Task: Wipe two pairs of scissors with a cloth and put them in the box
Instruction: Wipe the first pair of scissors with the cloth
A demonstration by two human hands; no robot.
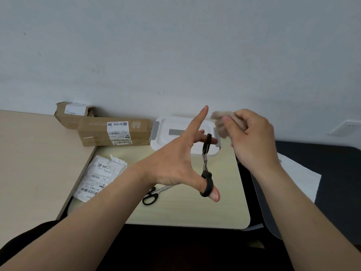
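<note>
My left hand (175,159) holds a pair of black-handled scissors (205,163) in the air, thumb through one handle loop and a finger through the other, index finger pointing up. The handles are spread wide apart. My right hand (252,137) grips a crumpled beige cloth (220,122) just right of the scissors, apart from them. A second pair of black-handled scissors (154,193) lies flat on the small table (185,212) below my left hand. The white box (175,137) with grey latches stands shut at the table's back, partly hidden by my left hand.
Two brown cardboard parcels (115,132) lie against the wall at the back left. A crumpled white shipping bag (99,178) lies at the table's left edge. A larger wooden desk (35,163) adjoins on the left. Dark surface with white paper (300,177) on the right.
</note>
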